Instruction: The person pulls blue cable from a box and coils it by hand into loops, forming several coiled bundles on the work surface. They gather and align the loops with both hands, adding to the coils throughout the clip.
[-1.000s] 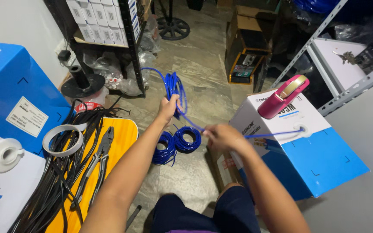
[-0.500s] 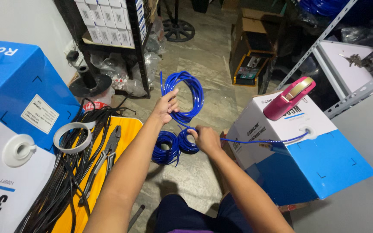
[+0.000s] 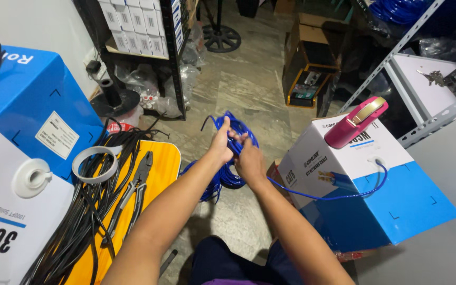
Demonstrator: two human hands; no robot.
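Note:
My left hand [image 3: 220, 143] and my right hand [image 3: 249, 158] meet over the floor, both closed on a coil of blue cable [image 3: 237, 132]. The coil loops up behind my fingers. A single blue strand [image 3: 333, 198] runs from my right hand to a hole in the white and blue cable box [image 3: 365, 195] on my right. More blue coils [image 3: 215, 182] lie on the floor under my hands.
A pink tape dispenser [image 3: 355, 122] sits on the cable box. At left, an orange board [image 3: 157, 169] carries black cables [image 3: 88, 211], pliers [image 3: 133, 190] and a roll of tape [image 3: 97, 163]. Large blue and white boxes [image 3: 25, 137] stand far left; metal shelving [image 3: 143, 47] is behind.
My hands were apart, drawing blue cable out of the box; they have come together, and the loop has been gathered into the coil.

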